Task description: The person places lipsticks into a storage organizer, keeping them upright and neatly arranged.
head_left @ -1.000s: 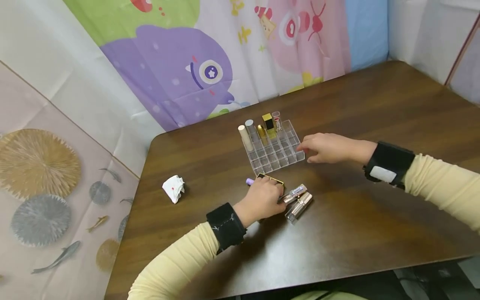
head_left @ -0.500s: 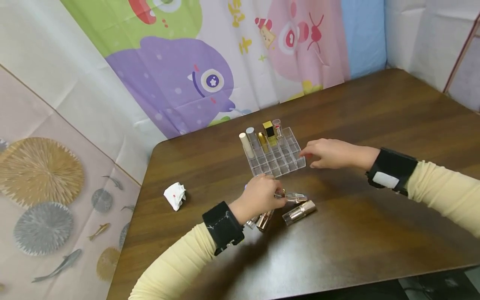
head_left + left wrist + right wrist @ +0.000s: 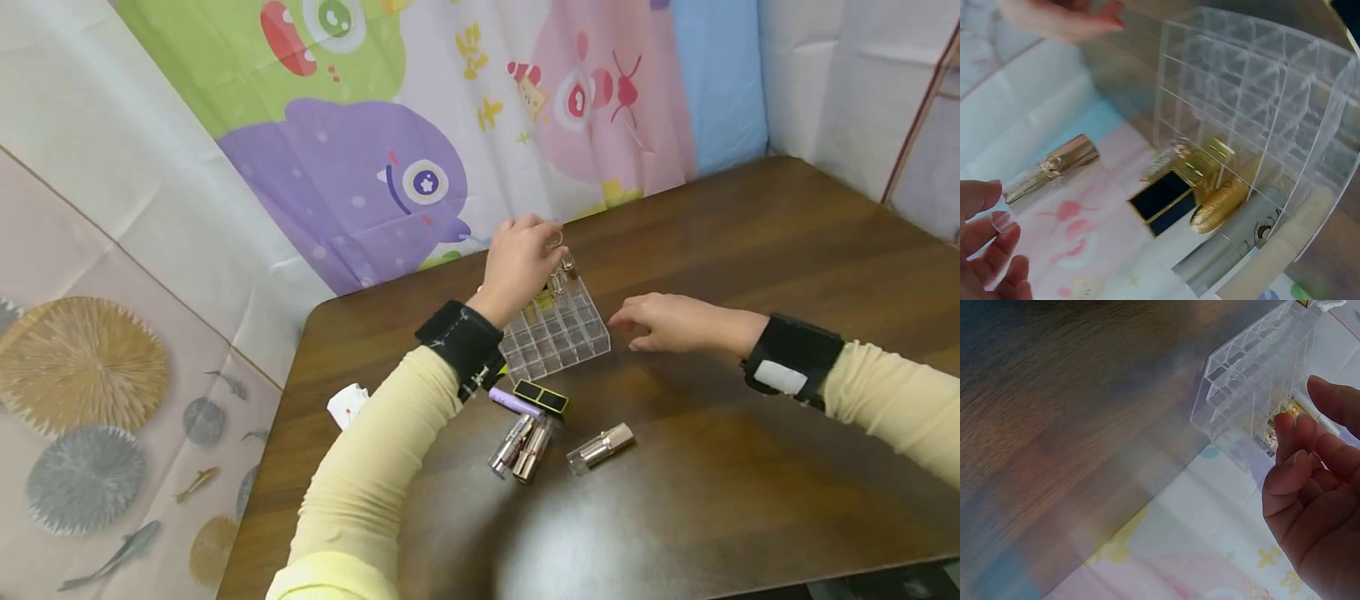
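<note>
My left hand (image 3: pixel 517 262) pinches a gold lipstick (image 3: pixel 1060 169) by its clear end, over the back row of a clear acrylic lipstick organizer (image 3: pixel 558 337). Standing in the organizer are a black-and-gold square lipstick (image 3: pixel 1163 203), a gold rounded one (image 3: pixel 1219 207), a silver tube (image 3: pixel 1222 250) and a cream tube (image 3: pixel 1282 250). From above, the left hand hides most of them. Just off the organizer's right side is my right hand (image 3: pixel 667 323), fingers loosely bent and holding nothing.
In front of the organizer lie a black-and-gold case (image 3: pixel 542 397), a purple tube (image 3: pixel 516 402) and two lipsticks side by side (image 3: pixel 532 452). A rose-gold lipstick (image 3: pixel 602 448) lies apart to their right. Crumpled white tissue (image 3: pixel 345 403) sits left, partly behind the sleeve.
The left hand has picked up a lipstick from the loose pile and carried it up and away to the organizer's back row. The right hand stays beside the organizer.
</note>
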A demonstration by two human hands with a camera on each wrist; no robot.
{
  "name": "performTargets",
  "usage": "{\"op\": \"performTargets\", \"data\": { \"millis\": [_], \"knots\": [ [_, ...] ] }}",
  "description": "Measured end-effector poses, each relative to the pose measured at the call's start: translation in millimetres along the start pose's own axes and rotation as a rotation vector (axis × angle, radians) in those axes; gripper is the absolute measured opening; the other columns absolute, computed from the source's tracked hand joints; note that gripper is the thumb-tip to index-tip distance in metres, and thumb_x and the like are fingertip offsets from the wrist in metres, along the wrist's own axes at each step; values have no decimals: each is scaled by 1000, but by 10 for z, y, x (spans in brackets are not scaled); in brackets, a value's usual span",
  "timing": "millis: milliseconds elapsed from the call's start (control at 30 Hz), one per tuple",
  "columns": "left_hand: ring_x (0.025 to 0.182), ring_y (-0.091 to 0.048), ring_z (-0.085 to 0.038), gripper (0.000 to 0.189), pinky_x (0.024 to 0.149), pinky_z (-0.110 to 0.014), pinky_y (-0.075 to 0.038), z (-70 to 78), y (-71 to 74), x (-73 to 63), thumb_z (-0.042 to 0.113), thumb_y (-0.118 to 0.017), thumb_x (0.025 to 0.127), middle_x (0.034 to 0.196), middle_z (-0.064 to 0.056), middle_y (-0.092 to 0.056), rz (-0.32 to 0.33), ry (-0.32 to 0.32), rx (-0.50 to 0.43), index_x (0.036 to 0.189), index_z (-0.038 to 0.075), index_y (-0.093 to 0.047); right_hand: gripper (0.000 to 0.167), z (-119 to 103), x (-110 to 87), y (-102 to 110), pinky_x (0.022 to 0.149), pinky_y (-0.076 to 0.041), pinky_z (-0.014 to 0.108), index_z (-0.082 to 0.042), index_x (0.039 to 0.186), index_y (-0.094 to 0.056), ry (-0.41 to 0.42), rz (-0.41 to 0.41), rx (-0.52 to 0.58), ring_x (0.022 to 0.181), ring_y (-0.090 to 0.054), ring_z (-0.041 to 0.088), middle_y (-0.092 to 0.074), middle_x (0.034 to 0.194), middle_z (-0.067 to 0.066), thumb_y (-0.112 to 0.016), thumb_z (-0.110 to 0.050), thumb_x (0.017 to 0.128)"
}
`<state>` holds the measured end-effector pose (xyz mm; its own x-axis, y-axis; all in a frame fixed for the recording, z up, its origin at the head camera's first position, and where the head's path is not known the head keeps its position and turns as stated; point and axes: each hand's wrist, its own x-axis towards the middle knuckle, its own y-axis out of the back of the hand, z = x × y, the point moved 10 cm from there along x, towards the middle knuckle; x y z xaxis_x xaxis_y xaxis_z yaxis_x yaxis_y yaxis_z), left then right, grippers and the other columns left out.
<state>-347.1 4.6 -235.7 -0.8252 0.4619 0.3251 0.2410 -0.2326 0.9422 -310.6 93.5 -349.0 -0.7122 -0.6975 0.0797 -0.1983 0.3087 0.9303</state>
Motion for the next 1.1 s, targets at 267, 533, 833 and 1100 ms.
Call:
{"op": "performTargets", "data": {
  "millis": [267,533,833,1100],
  "knots": [
    [83,-49,-20,20,76,-30,-37,-62,-414,313,27,-55,91,96,-2,-61,-88,8,211,101,17,-69,34,77,-83,-18,73,-49,40,2,111,-61,5,13,14,88,-59,23,-61,95,8,-67,-7,79],
    [85,-51,-21,21,78,-32,-39,-201,-531,390,29,-57,90,98,-2,-63,-99,72,181,100,16,-69,34,222,-205,25,71,-48,40,0,112,-61,-23,26,16,89,-59,23,-61,98,8,-67,-9,80],
    [87,-48,-21,22,80,-32,-37,-152,-601,413,33,-58,89,101,-1,-61,-169,89,117,100,18,-68,35,281,-228,-2,70,-48,39,1,114,-60,-43,13,37,88,-59,23,-61,98,9,-67,-8,80],
    [88,-57,-19,20,80,-32,-41,-136,-695,363,32,-64,84,93,1,-67,-191,29,170,92,16,-72,35,294,-259,11,70,-48,38,1,113,-60,-47,17,44,88,-59,24,-61,97,9,-67,-8,80]
  ]
}}
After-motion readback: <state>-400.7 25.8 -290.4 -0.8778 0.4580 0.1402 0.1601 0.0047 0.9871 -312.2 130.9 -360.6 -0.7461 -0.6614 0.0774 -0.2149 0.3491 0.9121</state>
